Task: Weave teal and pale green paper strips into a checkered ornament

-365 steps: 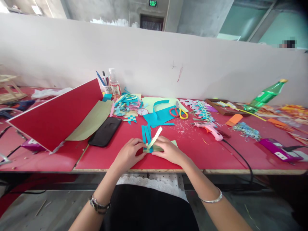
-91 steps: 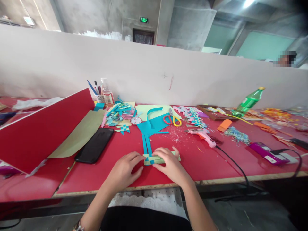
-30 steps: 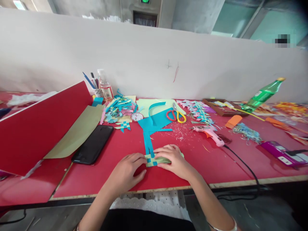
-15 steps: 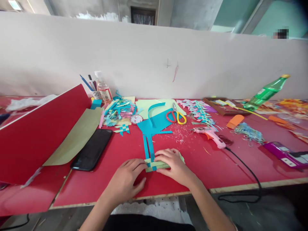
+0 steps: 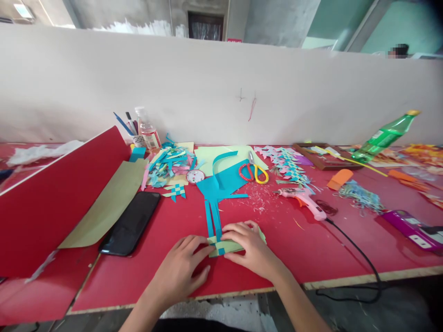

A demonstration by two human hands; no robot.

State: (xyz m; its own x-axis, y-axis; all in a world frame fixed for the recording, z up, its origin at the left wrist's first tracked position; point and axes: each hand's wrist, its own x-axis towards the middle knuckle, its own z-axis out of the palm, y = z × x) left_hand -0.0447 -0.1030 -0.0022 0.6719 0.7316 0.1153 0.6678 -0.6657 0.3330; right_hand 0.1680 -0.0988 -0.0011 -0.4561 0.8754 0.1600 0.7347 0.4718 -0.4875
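Blue paper strips (image 5: pixel 213 216) run down toward me and cross pale green paper strips (image 5: pixel 228 247), making a small woven patch near the table's front. My left hand (image 5: pixel 185 263) rests at the patch's left end, fingertips touching it and thumb spread away. From the right, my right hand (image 5: pixel 247 246) bends over the green strips, fingers above and thumb at the near edge, gripping them. The hand covers part of the strips' right end. Behind lies a blue paper sheet (image 5: pixel 228 182) with a curled strip, beside red-and-yellow-handled scissors (image 5: pixel 254 171).
A pink glue gun (image 5: pixel 304 200) lies right, its cord trailing over the front edge. Left are a black phone (image 5: pixel 131 223) and a leaning red board (image 5: pixel 62 198). Behind are paper scraps (image 5: pixel 169 163) and small woven fish shapes (image 5: pixel 290 163). A green bottle (image 5: pixel 386 138) leans at far right.
The view has tilted slightly, so everything sits a little lower. Both hands stay at the woven patch with only slight finger movement.
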